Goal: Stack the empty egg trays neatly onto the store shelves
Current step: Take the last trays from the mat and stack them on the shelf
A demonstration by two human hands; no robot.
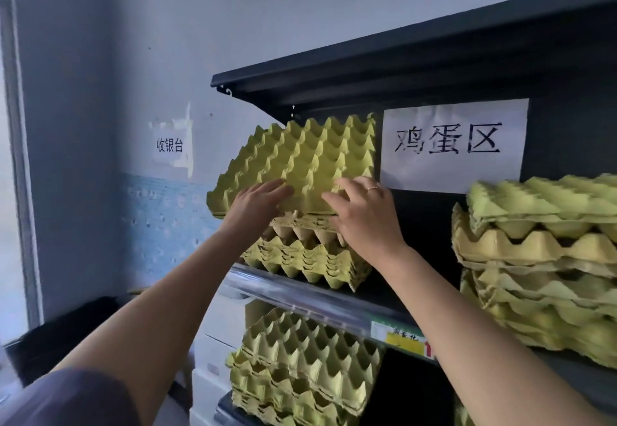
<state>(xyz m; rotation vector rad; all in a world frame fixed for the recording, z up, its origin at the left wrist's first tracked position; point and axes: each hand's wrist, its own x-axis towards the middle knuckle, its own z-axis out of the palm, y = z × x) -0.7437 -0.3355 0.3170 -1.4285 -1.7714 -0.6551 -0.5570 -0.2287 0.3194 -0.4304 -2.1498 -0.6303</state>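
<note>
both hands are up at the middle shelf [302, 295], laid on the near edge of one green egg tray [300, 155]. left hand [258, 203] lies flat on the tray's near left part, fingers straight and close together, thumb out of sight. right hand [365, 222] rests on the near right corner with its fingers spread and only lightly bent, a thin ring [371, 188] on one of them. neither hand plainly wraps round the tray.

the tray is tilted, far edge raised toward the back of the shelf and cups facing the camera, its near edge sitting on a short stack of trays [309, 257] at the shelf's left end. a taller, uneven stack [537, 258] stands further right on the same shelf, well apart. another stack [300, 362] sits on the level below. behind the tray hangs a white paper sign [454, 145] with black characters, and a small label [170, 145] is stuck on the wall to the left.
</note>
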